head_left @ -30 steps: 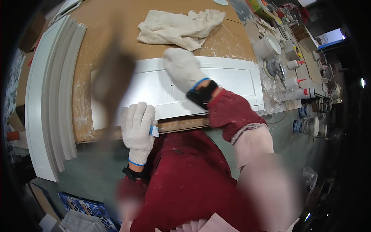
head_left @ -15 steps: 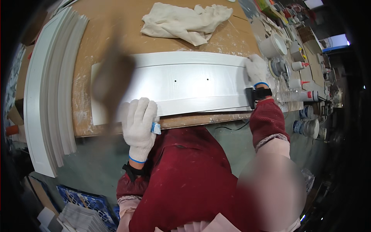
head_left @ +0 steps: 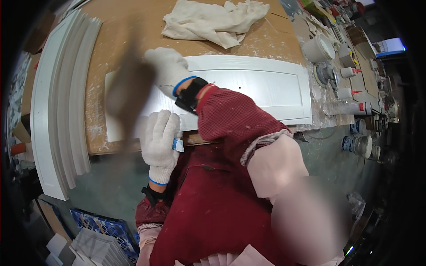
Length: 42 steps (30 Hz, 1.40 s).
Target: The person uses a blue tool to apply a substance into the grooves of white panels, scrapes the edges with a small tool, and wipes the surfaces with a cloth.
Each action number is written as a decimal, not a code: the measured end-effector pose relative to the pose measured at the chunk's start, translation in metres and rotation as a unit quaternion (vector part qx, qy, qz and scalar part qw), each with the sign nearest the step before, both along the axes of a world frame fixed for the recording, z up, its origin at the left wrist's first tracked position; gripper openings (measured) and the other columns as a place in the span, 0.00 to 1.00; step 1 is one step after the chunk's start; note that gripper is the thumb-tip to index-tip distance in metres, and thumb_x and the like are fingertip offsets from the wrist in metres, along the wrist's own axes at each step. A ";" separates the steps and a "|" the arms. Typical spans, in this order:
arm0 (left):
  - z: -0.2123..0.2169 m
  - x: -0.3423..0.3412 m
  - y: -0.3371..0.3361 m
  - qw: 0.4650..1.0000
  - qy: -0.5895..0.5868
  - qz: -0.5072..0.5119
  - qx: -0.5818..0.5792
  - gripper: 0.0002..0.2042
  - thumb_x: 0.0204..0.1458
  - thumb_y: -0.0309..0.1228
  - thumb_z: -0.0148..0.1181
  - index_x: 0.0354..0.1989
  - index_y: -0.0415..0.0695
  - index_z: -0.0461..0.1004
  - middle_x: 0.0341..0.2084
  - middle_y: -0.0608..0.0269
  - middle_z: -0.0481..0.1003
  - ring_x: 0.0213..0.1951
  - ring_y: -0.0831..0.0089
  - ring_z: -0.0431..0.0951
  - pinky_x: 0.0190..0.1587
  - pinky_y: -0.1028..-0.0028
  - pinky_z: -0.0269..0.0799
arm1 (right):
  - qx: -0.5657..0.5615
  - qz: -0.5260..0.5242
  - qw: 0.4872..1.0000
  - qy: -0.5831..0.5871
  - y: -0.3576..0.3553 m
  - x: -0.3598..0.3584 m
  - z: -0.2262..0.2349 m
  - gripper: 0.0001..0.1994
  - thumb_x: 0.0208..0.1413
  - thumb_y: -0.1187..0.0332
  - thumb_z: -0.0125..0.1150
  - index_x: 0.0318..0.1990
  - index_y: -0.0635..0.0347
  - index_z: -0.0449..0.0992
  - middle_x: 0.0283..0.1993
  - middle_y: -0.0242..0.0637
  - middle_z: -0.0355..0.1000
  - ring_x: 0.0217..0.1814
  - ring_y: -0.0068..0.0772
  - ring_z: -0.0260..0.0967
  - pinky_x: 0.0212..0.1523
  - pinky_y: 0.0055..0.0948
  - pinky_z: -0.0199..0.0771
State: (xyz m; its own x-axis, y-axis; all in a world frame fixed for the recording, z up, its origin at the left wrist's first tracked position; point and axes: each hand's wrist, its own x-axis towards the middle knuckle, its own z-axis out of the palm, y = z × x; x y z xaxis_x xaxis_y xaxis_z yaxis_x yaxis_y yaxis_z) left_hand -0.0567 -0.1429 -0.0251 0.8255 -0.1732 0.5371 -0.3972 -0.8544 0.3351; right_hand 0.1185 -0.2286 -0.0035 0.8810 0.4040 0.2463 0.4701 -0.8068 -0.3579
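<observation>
A white recessed panel [head_left: 270, 91] lies lengthwise on the brown worktable. My left hand [head_left: 157, 139], in a white knit glove, rests at its near edge with fingers stretched out side by side. A small blue and white patch shows at the thumb side; I cannot tell whether it is wrapped on or held. My right hand [head_left: 169, 68], also gloved, reaches across to the panel's far left part with its fingers curled down. What may be under those fingers is hidden. A blurred brown smear covers the panel's left end.
A crumpled cream cloth [head_left: 213, 22] lies beyond the panel. Several white panels [head_left: 53, 111] stand together on the left. To the right are a white bucket [head_left: 318, 48], a grey round tool [head_left: 325, 73], red-tipped bottles [head_left: 348, 72] and a clear bottle [head_left: 344, 107]. Tins [head_left: 357, 144] stand lower right.
My right hand has swept left along the panel, from its right end to its far left part, and the forearm now crosses over it. My left hand has stayed almost still.
</observation>
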 end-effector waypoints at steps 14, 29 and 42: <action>-0.004 -0.001 0.002 0.999 -0.021 -0.003 -0.024 0.23 0.33 0.27 0.68 0.44 0.43 0.77 0.44 0.57 0.76 0.49 0.54 0.74 0.56 0.52 0.65 | -0.033 -0.299 0.952 0.045 -0.252 -0.020 0.014 0.16 0.53 0.60 0.54 0.42 0.60 0.79 0.42 0.53 0.76 0.48 0.57 0.73 0.51 0.44 0.71; 0.003 0.001 0.002 0.998 0.033 -0.045 -0.024 0.16 0.62 0.38 0.54 0.48 0.38 0.76 0.47 0.50 0.75 0.51 0.51 0.73 0.59 0.52 0.62 | 0.010 -0.303 0.947 0.103 -0.331 -0.031 0.014 0.17 0.53 0.57 0.55 0.42 0.60 0.79 0.44 0.53 0.76 0.52 0.53 0.73 0.52 0.41 0.71; 0.004 -0.001 0.014 0.997 0.043 -0.027 0.064 0.18 0.57 0.37 0.58 0.49 0.36 0.74 0.46 0.47 0.75 0.49 0.48 0.74 0.58 0.49 0.60 | 0.252 -0.401 0.870 0.134 -0.391 -0.096 0.029 0.16 0.59 0.67 0.56 0.51 0.67 0.76 0.39 0.32 0.76 0.40 0.21 0.70 0.42 0.24 0.70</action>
